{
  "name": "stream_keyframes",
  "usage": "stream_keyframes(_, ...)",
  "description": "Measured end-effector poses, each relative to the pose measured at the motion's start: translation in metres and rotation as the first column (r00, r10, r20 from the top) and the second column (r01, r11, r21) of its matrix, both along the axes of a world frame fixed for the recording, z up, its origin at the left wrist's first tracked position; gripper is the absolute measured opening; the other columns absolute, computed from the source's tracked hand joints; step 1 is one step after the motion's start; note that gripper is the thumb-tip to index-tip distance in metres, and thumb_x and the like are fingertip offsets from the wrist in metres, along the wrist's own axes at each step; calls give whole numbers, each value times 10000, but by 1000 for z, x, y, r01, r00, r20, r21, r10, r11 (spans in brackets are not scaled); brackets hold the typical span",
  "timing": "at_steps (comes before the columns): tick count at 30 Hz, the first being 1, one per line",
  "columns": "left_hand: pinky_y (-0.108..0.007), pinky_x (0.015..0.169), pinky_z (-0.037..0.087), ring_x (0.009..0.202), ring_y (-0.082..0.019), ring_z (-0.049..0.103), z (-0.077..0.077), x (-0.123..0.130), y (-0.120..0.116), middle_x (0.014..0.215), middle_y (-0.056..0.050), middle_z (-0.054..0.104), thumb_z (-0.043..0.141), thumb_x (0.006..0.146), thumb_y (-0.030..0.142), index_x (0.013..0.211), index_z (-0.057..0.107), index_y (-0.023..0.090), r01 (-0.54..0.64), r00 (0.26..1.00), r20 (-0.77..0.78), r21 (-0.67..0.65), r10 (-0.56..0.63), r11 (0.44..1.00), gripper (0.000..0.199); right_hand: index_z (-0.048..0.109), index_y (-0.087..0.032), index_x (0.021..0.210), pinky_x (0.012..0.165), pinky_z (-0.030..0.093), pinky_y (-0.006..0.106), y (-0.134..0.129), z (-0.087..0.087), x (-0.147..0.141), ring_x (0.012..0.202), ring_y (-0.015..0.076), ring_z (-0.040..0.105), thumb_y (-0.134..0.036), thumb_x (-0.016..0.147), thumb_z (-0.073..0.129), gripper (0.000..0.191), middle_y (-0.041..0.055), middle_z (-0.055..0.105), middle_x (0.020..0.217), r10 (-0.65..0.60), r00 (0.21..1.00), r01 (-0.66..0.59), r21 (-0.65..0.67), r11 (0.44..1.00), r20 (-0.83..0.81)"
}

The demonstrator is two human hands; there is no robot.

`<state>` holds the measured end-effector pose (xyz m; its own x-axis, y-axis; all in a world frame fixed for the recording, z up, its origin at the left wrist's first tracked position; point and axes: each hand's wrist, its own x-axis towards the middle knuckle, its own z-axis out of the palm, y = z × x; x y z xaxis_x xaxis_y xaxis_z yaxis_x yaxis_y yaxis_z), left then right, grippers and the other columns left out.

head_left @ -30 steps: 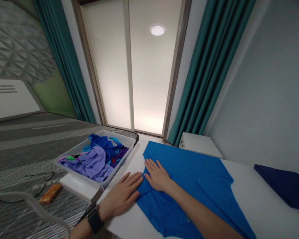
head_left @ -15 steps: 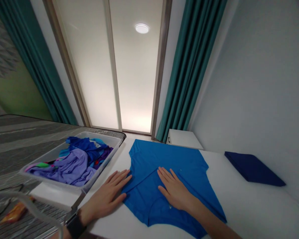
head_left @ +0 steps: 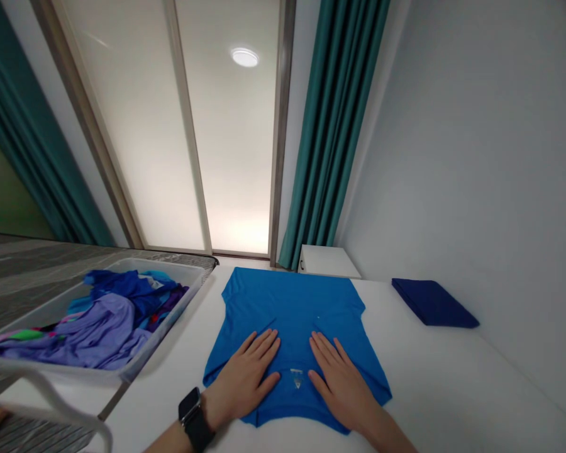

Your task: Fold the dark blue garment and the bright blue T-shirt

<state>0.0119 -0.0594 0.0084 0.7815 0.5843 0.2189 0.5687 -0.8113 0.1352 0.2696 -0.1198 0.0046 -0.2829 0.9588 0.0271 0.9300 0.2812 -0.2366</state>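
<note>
A blue shirt lies spread on the white table, its curved neckline toward me and a small light logo near that edge. My left hand, with a black watch on the wrist, rests flat on the shirt's left part, fingers extended. On the right part lies my right hand, palm down with its fingers stretched out. Both hands press on the cloth without gripping it, and the logo shows between them.
A translucent bin of purple, blue and multicoloured clothes stands at the left. A folded navy cloth lies at the right by the wall. Beyond the table are a white cabinet, teal curtains and frosted doors.
My left hand has moved from the shirt's left edge onto the cloth, nearer my right hand. The shirt lies straighter, and its logo is now uncovered. The view has shifted right.
</note>
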Motion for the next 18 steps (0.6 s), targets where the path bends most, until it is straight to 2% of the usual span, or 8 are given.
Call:
stream_keyframes(5,-488,1166,300,1405,-238,351,8,-4,-3,1544,-46,345,369,1004,423,1526,228,265,29,1000,12,-14,-29,999,563,220,-184,1523,1211,114,446,-1,0,-1,1460,221,171,-544,1001,187,636,25,187,1582,-15,1000,15,4,1000,5)
stream_keyframes(8,-478,1171,297,1390,-232,377,10,-8,-4,1530,-41,374,383,1003,378,1521,250,272,-4,999,50,32,2,999,545,233,-183,1520,1211,125,446,-1,1,-1,1458,218,180,-542,1001,187,633,30,201,1579,-15,1000,15,7,1000,-2)
stream_keyframes(12,-482,1173,282,1405,-247,349,5,-21,-2,1548,-50,339,389,1000,384,1529,220,271,-69,996,56,86,65,994,567,238,-191,1520,1211,124,455,-3,3,1,1455,214,191,-537,1002,190,625,34,227,1573,-32,999,32,17,999,-12)
stream_keyframes(15,-477,1164,295,1414,-255,330,1,-30,-1,1560,-58,308,394,993,436,1530,216,270,-92,996,18,71,91,993,589,215,-171,1525,1209,94,485,-5,1,1,1462,237,158,-584,983,208,681,46,201,1579,-107,994,107,40,993,4)
stream_keyframes(18,-480,1157,303,1417,-260,325,-1,-34,-1,1566,-58,289,387,987,477,1527,224,272,-95,995,-21,36,96,995,601,205,-147,1524,1205,92,497,-7,-1,0,1466,251,131,-639,958,204,749,56,172,1582,-147,989,147,-7,989,29)
